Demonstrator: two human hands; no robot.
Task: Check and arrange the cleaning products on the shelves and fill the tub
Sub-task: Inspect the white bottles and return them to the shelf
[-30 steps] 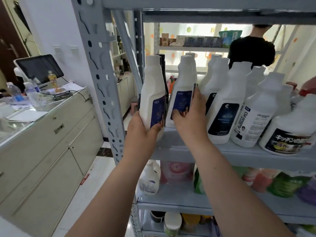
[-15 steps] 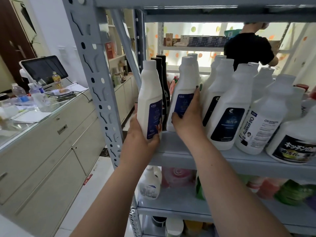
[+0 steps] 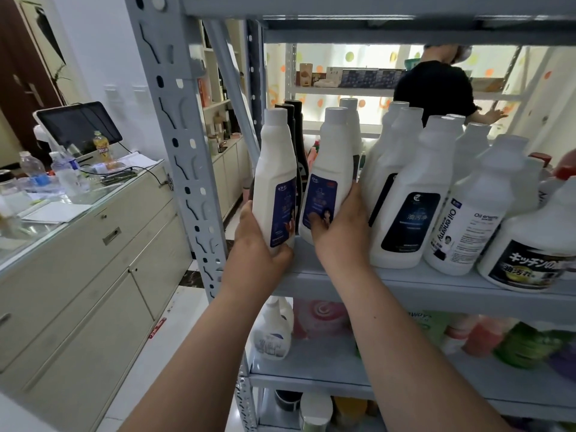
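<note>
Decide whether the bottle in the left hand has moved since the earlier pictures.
No: the bottle in the left hand stays just right of the grey post.

A shop: metal shelving (image 3: 436, 296) of cleaning bottles (image 3: 402, 185), a till screen (image 3: 78, 126) (on a counter (image 3: 93, 235)).

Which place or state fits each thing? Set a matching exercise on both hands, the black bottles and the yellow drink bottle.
1 left hand
2 right hand
3 black bottles
4 yellow drink bottle

A on the counter
B grips the second white bottle
C behind the held bottles
D grips the leftmost white bottle

Pairs: 1-D, 2-B, 3-C, 4-A.
</note>
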